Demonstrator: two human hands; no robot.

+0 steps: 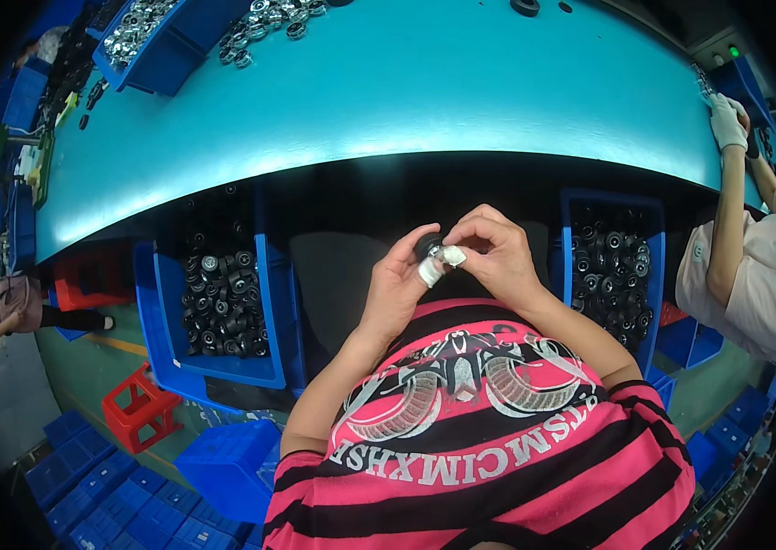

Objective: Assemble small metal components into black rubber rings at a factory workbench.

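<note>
L hand (394,278) grips blk round part (427,245), between blue bins (280,307). R hand (503,259) fingertips bunched beside it; grip: can't tell. Step: prob. two-handed work on part. Next move calls for steady L hold.

From where I stand, a long turquoise-topped workbench (388,101) curves across the top of the frame, light glaring along its near edge. At lower left, a red plastic stool (138,410) stands on green floor (76,371) near stacked blue crates (122,500); a pale wall (14,403) rises at far left.
</note>
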